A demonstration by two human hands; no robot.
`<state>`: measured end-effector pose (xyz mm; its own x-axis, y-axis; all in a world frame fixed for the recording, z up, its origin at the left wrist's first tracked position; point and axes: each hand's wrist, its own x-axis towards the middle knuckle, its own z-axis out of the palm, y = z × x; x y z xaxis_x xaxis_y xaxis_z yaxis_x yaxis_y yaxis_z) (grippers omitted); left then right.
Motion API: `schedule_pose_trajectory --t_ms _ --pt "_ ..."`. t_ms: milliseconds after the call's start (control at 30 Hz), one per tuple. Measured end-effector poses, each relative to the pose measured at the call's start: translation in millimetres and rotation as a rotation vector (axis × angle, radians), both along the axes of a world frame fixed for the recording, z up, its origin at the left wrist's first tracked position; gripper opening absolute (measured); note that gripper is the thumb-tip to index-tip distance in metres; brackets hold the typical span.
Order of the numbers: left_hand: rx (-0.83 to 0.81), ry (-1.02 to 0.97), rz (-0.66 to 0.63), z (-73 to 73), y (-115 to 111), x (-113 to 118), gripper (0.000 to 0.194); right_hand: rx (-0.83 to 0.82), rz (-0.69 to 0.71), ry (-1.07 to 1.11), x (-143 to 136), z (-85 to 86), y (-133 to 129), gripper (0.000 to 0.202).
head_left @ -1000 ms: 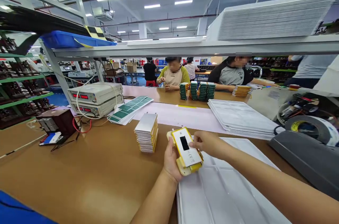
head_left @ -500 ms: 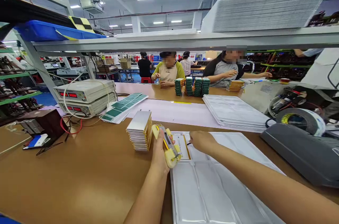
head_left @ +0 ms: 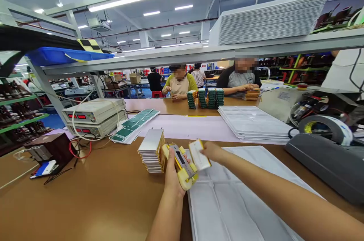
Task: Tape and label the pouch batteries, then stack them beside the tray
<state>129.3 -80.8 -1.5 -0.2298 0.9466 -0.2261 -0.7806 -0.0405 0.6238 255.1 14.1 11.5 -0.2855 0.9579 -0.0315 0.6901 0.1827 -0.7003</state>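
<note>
My left hand (head_left: 174, 172) is wrapped round a yellow fixture (head_left: 186, 184) with a grey, dark-marked strip along its middle. In my right hand (head_left: 212, 152) is a flat white battery cell (head_left: 199, 157) with printed text and yellow edges, pinched by its right side. The cell is tilted above the upper left of a white plastic tray (head_left: 224, 210) with shallow compartments, close to the fixture's right side. Left of the fixture stands a stack of silver battery cells (head_left: 152, 152) with yellow edges.
Two meters (head_left: 95, 115) and green sheets (head_left: 136, 123) are at the back left. More white trays (head_left: 253, 121) lie behind mine. A grey tape dispenser (head_left: 327, 165) sits at right. Co-workers (head_left: 182, 83) sit across the bench by stacked cells (head_left: 212, 98). A shelf (head_left: 170, 57) spans overhead.
My right hand has lifted the battery cell out of the tray compartment and tilted it towards the fixture. My left hand still holds the fixture. The camera view has tipped up slightly.
</note>
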Motion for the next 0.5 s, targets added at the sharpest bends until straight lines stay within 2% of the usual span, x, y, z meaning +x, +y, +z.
schedule_pose_trajectory --t_ms 100,167,267,333,400,500 --pt "0.097 -0.058 -0.059 1.5 -2.6 3.2 0.05 0.062 -0.007 0.031 8.7 23.6 11.4 0.021" --pt "0.173 -0.11 -0.112 1.0 -3.6 6.9 0.049 0.057 0.08 0.086 7.8 34.2 6.5 0.026" --pt "0.221 -0.16 -0.167 -2.4 -4.7 11.6 0.05 0.004 0.275 0.094 -2.6 40.4 -19.9 0.022" --pt "0.227 -0.172 -0.186 -4.8 -5.7 13.0 0.052 0.042 0.326 -0.01 -7.4 43.3 -41.9 0.019" --pt "0.254 -0.177 -0.213 -5.7 -7.1 13.2 0.054 0.179 0.27 -0.145 -3.3 47.6 -59.8 0.021" --pt "0.294 -0.203 -0.293 -3.2 -9.8 13.1 0.061 0.37 0.139 -0.24 23.3 48.0 -70.4 0.027"
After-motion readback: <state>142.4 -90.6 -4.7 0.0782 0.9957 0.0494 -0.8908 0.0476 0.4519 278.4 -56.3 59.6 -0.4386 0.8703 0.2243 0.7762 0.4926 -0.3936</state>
